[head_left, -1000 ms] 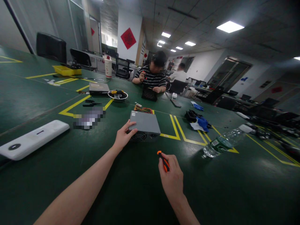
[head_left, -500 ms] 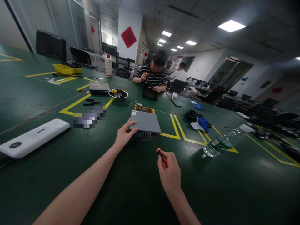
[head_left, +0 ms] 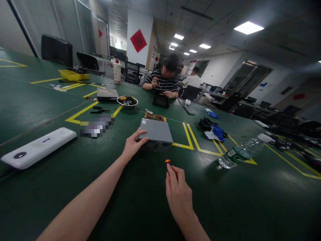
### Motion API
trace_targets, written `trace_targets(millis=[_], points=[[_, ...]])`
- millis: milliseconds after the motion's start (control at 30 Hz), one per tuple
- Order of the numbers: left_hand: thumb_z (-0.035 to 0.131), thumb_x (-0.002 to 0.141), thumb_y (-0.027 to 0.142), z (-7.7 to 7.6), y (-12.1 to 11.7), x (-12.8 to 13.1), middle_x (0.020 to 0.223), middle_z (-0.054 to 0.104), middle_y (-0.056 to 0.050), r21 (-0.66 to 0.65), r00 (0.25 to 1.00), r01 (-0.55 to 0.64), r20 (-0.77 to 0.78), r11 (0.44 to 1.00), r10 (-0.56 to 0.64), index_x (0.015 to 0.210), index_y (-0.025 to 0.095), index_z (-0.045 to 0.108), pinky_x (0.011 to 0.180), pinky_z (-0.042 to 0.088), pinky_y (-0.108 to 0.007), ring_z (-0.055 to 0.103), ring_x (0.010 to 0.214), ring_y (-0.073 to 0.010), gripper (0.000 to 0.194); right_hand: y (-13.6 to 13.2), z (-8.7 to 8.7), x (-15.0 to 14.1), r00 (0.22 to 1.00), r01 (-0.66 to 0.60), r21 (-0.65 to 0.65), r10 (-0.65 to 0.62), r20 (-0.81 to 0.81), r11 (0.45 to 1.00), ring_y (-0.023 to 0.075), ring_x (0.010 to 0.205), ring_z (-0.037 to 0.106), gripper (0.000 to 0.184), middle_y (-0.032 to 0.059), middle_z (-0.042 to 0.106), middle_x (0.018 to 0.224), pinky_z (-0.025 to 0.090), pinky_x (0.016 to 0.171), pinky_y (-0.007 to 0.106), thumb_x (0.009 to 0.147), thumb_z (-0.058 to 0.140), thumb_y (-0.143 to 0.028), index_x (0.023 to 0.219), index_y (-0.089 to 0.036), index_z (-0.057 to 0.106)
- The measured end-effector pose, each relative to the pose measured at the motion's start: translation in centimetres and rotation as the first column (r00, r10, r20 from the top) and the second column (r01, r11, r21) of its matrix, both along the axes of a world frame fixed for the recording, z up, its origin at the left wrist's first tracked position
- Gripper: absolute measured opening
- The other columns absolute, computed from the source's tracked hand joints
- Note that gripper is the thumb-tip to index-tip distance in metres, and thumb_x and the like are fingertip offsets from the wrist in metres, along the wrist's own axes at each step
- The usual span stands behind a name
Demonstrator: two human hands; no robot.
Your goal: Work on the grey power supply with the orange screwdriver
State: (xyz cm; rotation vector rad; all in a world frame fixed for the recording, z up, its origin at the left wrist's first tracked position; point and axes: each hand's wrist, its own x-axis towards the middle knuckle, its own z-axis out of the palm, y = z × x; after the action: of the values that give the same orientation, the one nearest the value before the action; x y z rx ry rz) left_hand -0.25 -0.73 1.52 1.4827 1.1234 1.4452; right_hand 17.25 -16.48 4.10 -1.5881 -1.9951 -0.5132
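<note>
A grey computer power supply (head_left: 156, 132) lies on the green table (head_left: 50, 187), its fan grille facing me and coloured wires behind it. My left hand (head_left: 132, 145) rests on its near left corner, thumb on top and fingers curled at the side. My right hand (head_left: 177, 194) is closed around an orange-and-black screwdriver (head_left: 167, 162); only the orange tip of the handle shows above the fingers. That hand hovers in front of the power supply, a short way from it.
A plastic water bottle (head_left: 240, 152) lies on its side at right. A white flat device (head_left: 37, 147) sits at left. Blue gloves (head_left: 215, 130), a bowl with tools (head_left: 127, 100) and another unit lie farther back. A person in a striped shirt (head_left: 163, 83) works across the table.
My right hand has shifted slightly left and forward and turned, so the screwdriver handle is now mostly hidden behind the fingers. My left hand stays on the power supply.
</note>
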Motion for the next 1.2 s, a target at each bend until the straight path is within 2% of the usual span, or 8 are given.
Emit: trace_targets(millis=[133, 333, 467, 667, 900, 1067, 1200], points=[[0.063, 0.066, 0.041, 0.2, 0.0, -0.2, 0.133, 0.045, -0.01, -0.005, 1.0, 0.028, 0.011, 1.0, -0.028, 0.106, 0.023, 0.062, 0.095, 0.037, -0.036, 0.038, 0.125, -0.0254, 0.043, 0.1, 0.2, -0.2, 0.999, 0.039, -0.002, -0.039, -0.017, 0.999, 0.01, 0.063, 0.061, 0.029, 0.0093, 0.058, 0.089, 0.048, 0.046, 0.016, 0.091, 0.032, -0.02, 0.109, -0.01, 0.053], [0.064, 0.065, 0.041, 0.2, 0.0, -0.3, 0.133, 0.045, -0.01, -0.022, 0.999, 0.041, 0.029, 0.999, -0.04, 0.104, 0.022, 0.063, 0.096, 0.036, -0.037, 0.039, 0.124, -0.0266, 0.043, 0.4, -0.1, 0.2, 0.993, 0.095, -0.096, -0.101, -0.067, 0.991, 0.0082, 0.052, 0.057, 0.03, 0.0055, 0.059, 0.08, 0.044, 0.041, 0.016, 0.092, 0.029, -0.026, 0.104, -0.012, 0.053], [0.064, 0.066, 0.041, 0.2, 0.1, -0.3, 0.133, 0.046, -0.01, -0.015, 0.999, 0.038, 0.024, 0.999, -0.037, 0.104, 0.023, 0.062, 0.096, 0.036, -0.037, 0.041, 0.122, -0.0262, 0.043, 0.4, -0.3, 0.3, 0.993, 0.091, -0.113, -0.099, -0.066, 0.989, 0.0096, 0.055, 0.059, 0.03, 0.0067, 0.057, 0.083, 0.046, 0.041, 0.017, 0.091, 0.033, -0.029, 0.105, -0.011, 0.053], [0.064, 0.065, 0.041, 0.2, 0.1, -0.3, 0.132, 0.046, -0.009, -0.015, 0.999, 0.034, 0.022, 0.999, -0.033, 0.104, 0.023, 0.063, 0.096, 0.037, -0.037, 0.041, 0.123, -0.0257, 0.043, 0.1, -0.5, -0.2, 0.991, 0.123, -0.081, -0.118, 0.064, 0.989, 0.0079, 0.051, 0.055, 0.033, 0.0113, 0.051, 0.094, 0.047, 0.04, 0.019, 0.089, 0.03, -0.018, 0.111, -0.009, 0.052], [0.064, 0.064, 0.04, 0.0, 0.1, -0.2, 0.13, 0.048, -0.008, -0.022, 0.999, 0.023, 0.04, 1.0, -0.022, 0.102, 0.024, 0.063, 0.095, 0.038, -0.037, 0.04, 0.123, -0.0258, 0.042, 0.0, -0.3, -0.7, 0.996, 0.082, -0.064, -0.08, 0.034, 0.995, 0.0117, 0.063, 0.059, 0.034, 0.012, 0.049, 0.091, 0.049, 0.046, 0.019, 0.088, 0.034, -0.018, 0.114, -0.004, 0.051], [0.064, 0.065, 0.041, 0.1, 0.1, -0.2, 0.131, 0.048, -0.008, -0.015, 0.999, 0.026, 0.019, 1.0, -0.025, 0.104, 0.025, 0.063, 0.095, 0.038, -0.037, 0.039, 0.124, -0.0258, 0.042, -0.1, -0.1, -0.3, 0.997, 0.073, -0.041, -0.071, 0.038, 0.996, 0.0084, 0.057, 0.055, 0.033, 0.0077, 0.052, 0.084, 0.043, 0.042, 0.015, 0.09, 0.035, -0.021, 0.117, -0.009, 0.049], [0.063, 0.066, 0.041, 0.1, 0.0, -0.2, 0.131, 0.047, -0.008, -0.009, 0.999, 0.028, 0.016, 1.0, -0.028, 0.104, 0.025, 0.062, 0.094, 0.038, -0.037, 0.039, 0.124, -0.0256, 0.042, 0.2, 0.1, 0.1, 0.996, 0.084, -0.056, -0.083, 0.033, 0.995, 0.0083, 0.056, 0.054, 0.026, 0.0052, 0.055, 0.083, 0.043, 0.045, 0.018, 0.09, 0.036, -0.025, 0.107, -0.016, 0.055]])
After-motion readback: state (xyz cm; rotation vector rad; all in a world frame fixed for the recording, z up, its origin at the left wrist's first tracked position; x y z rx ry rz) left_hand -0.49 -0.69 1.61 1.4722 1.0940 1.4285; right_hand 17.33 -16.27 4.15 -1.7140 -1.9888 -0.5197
